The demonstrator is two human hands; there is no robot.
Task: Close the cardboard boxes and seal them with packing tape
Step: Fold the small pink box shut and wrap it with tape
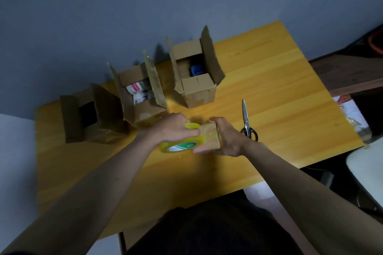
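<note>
Three cardboard boxes stand open along the far left of the yellow worktop [269, 89]. The left box [83, 114] is in shadow with something dark inside. The middle box [141, 93] shows white packets with red and blue print, too blurred to read. The right box [194, 76] holds a blue item, its flaps upright or splayed. None is closed yet, so the sealing has, by my reading, not begun on any box.

Just near of the middle box, the left hand [174, 128] grips the yellow tape roll [180, 141], fingers curled over its rim. The roll's core carries a green and white label whose writing cannot be read. The right hand [226, 138] pinches the freed tape strip [209, 136], which runs a short way rightward from the roll, so its long axis lies left to right between the two grips.

The boxes lie far and left of both hands; the left hand is nearer the middle box. Scissors [248, 122] rest just right of the right hand, blades pointing far, handles near.
</note>
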